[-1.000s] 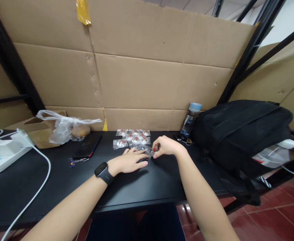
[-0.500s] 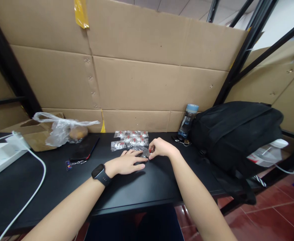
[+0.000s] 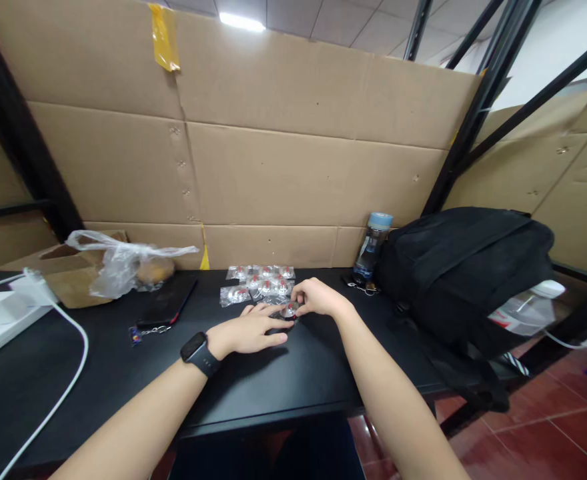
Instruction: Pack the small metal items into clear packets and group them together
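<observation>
My right hand (image 3: 317, 297) pinches a small round silvery piece with red on it (image 3: 289, 311) at the tabletop; the fingers partly cover it, and its exact kind is too small to make out. To its left my left hand (image 3: 257, 327) lies palm down with fingers stretched out, the fingertips beside the piece and over the edge of a clear plastic wrapper. Just behind the hands, several clear plastic packets (image 3: 268, 287) are laid in rows, each with a similar round red-marked piece inside.
On the black table (image 3: 273, 393), a phone (image 3: 166, 305) with a keychain, a knotted plastic bag (image 3: 123, 263) and a white power strip (image 3: 3, 317) are at left. A bottle (image 3: 372, 248) and black backpack (image 3: 466, 273) stand at right. Cardboard (image 3: 273, 173) walls the back.
My right fingers have lowered the round piece slightly leftward to the tabletop near my left fingertips. My left hand stays nearly in place. The view has tilted up a little.
</observation>
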The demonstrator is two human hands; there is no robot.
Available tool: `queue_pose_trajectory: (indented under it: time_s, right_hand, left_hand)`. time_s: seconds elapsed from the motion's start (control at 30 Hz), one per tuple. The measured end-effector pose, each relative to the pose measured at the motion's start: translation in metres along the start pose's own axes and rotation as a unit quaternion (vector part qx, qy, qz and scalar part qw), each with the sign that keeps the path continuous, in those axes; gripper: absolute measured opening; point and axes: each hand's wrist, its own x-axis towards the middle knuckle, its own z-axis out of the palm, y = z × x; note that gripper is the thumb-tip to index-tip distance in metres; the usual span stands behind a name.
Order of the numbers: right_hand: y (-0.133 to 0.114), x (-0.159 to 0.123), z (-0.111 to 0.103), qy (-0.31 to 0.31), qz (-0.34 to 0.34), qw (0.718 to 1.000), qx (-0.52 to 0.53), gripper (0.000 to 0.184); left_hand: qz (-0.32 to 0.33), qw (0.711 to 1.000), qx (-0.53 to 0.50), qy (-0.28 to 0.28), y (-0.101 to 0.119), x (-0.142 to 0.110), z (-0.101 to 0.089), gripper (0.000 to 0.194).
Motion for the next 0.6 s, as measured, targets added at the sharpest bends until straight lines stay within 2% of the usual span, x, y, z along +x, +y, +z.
queue_pose_trajectory:
  time_s: [0.3,0.6]
  right_hand:
    - [0.007,0.009,0.014,0.069,0.011,0.997,-0.030,0.045]
    - [0.005,0.017,0.023,0.139,-0.018,0.987,-0.075,0.056]
  left_hand:
    - [0.013,0.999,0.031,0.016,-0.002,-0.002,0.001,0.050]
    - [0.010,0.999,0.045,0.020,-0.008,-0.002,0.001,0.048]
